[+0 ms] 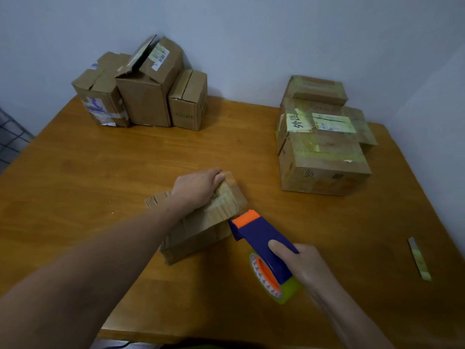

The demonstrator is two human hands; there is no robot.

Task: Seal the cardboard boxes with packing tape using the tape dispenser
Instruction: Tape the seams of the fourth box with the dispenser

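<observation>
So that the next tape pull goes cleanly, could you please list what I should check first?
1. Left hand holds the small cardboard box steady: ok.
2. Right hand grips the tape dispenser: ok.
3. Dispenser's orange head sits at the box's right edge: ok.
4. Tape roll has tape left: ok.
5. Tape already stuck to the box: cannot tell.
6. Box fully closed under the hand: cannot tell.

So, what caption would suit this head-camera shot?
Left hand holds a small cardboard box while right hand holds blue-and-orange tape dispenser at its edge.
</observation>
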